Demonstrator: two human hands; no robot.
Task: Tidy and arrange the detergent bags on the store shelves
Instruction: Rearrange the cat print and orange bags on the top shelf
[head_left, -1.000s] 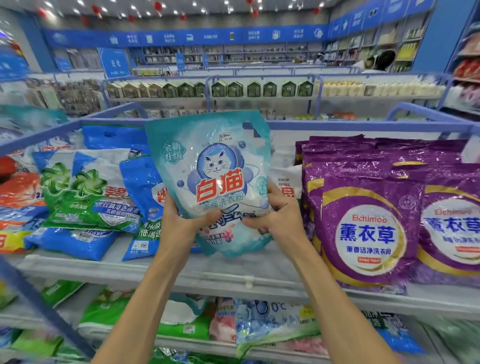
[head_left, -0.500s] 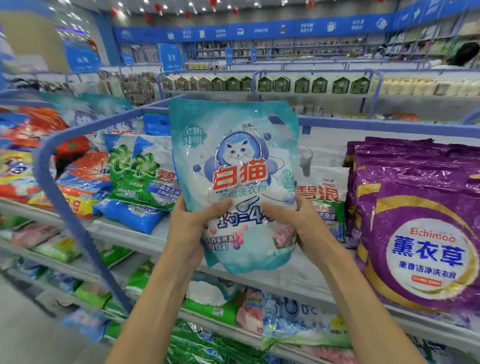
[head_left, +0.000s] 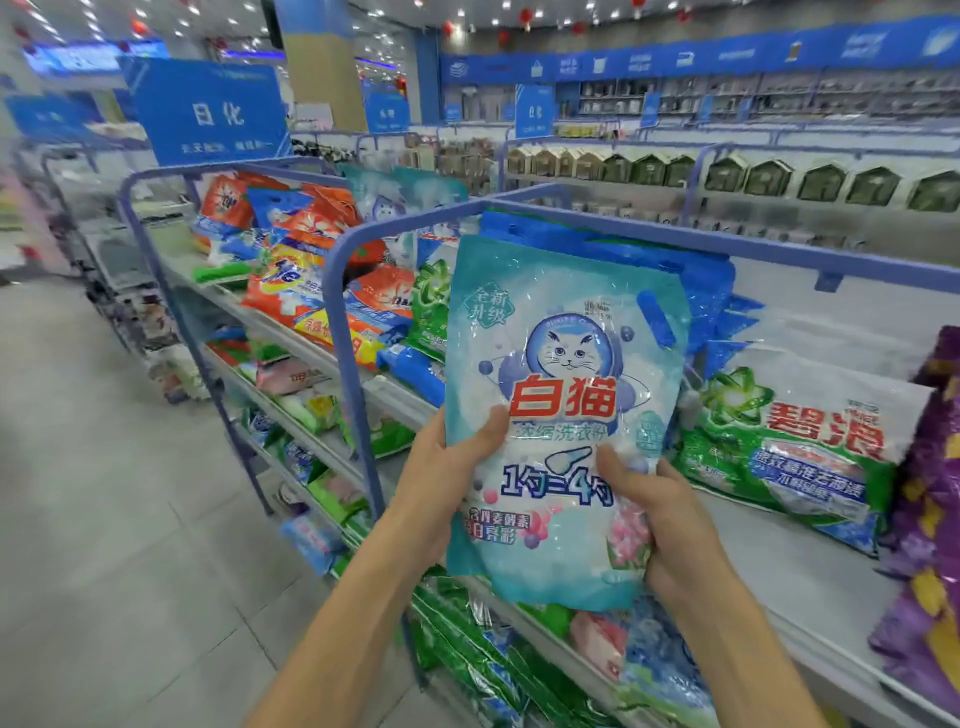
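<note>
The person has turned left over the last second. The purple bags (head_left: 930, 467), which filled the right of the view, now sit at its very edge, and the aisle floor (head_left: 130, 493) and the next bay have come into sight. The cat bag (head_left: 563, 364) has gone along with the turn. It is off the shelf (head_left: 779, 566), held upright in the air in front of the blue rail (head_left: 340, 332), its printed face toward the person.

Both grips hold its lower half as before. The left grip (head_left: 441, 493) wraps the left edge with the thumb across the front. The right grip (head_left: 670, 519) clasps the lower right corner, thumb likewise on the front. The fingers behind the bag are hidden.

Blue bags (head_left: 623, 244) stand just behind it. To its right a green bag (head_left: 795, 447) lies flat on the shelf, with bare shelf in front of it. In the further bay, behind a heap of orange bags (head_left: 311, 280), stand pale teal bags (head_left: 387, 205) that seem to carry the same cat, though they are blurred.

To my eye the turn means this bag does not belong among the blue and green ones and is heading toward its own kind. Nothing is placed yet. The bag would need carrying past the rail and standing among those teal bags before either grip lets go.
</note>
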